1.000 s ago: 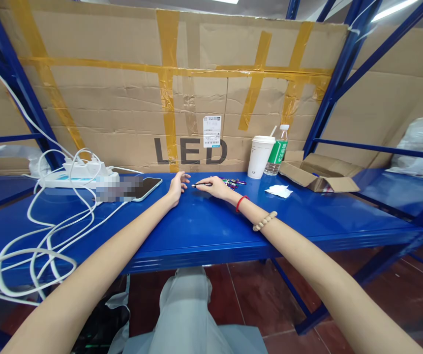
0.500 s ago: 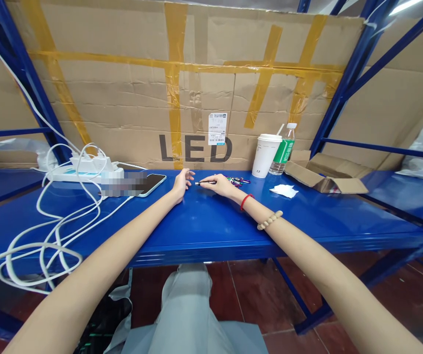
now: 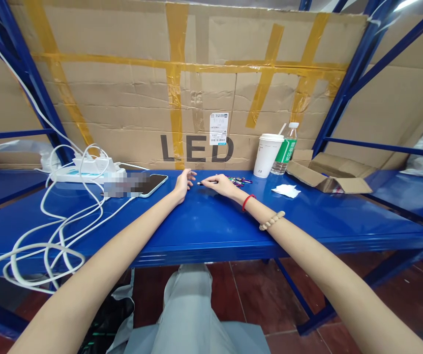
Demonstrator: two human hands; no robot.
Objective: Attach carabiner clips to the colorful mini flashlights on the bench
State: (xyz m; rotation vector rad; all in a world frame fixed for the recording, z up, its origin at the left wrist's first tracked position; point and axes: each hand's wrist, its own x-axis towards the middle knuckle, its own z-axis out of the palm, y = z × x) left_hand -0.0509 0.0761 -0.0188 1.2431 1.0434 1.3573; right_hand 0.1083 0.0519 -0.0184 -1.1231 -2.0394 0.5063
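My right hand [image 3: 223, 186] rests on the blue shelf [image 3: 211, 223] with its fingers closed on a thin dark pen [image 3: 206, 182] that points left. My left hand [image 3: 182, 183] lies just left of the pen's tip, fingers loosely spread and holding nothing. A small heap of coloured pens [image 3: 238, 181] sits right behind my right hand. My right wrist carries a red string and a bead bracelet [image 3: 271, 221].
A phone [image 3: 151, 184] lies left of my hands, beside a white power strip [image 3: 86, 172] with looping white cables [image 3: 49, 236]. A white paper cup [image 3: 267, 155], a water bottle [image 3: 285, 150], a tissue [image 3: 287, 191] and an open cardboard box [image 3: 325, 174] stand at the right. Taped cardboard backs the shelf.
Only the camera view has shifted slightly; both hands and the pen stay where they were.
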